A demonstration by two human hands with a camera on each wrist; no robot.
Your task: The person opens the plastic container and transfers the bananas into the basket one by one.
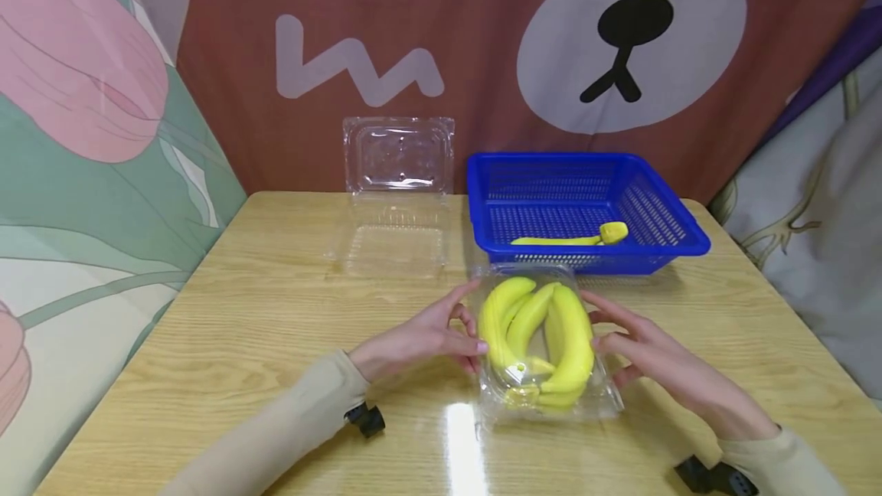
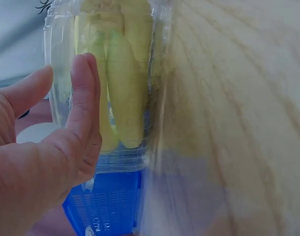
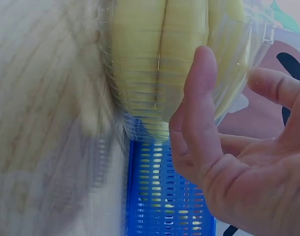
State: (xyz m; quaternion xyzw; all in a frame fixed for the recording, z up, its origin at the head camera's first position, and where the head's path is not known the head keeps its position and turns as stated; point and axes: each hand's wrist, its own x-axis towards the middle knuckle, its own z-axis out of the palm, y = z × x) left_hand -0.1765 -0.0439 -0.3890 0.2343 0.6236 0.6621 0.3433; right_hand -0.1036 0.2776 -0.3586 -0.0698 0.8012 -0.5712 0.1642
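1. Bananas (image 1: 537, 331) inside closed clear clamshell (image 1: 551, 396), mid surface (image 1: 241, 343), just in front of blue basket (image 1: 586, 197).
2. Left hand (image 1: 420, 339) at clamshell's left side, grip spread, fingers straight, touching plastic.
3. Right hand (image 1: 654, 362) at right side, grip spread, fingers relaxed.
4. Empty open clamshell (image 1: 396, 197) left of basket; single banana (image 1: 572, 238) in basket.

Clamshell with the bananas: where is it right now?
In the head view the clamshell with the bananas sits on the table front-centre, between the left hand and right hand, just in front of the blue basket.
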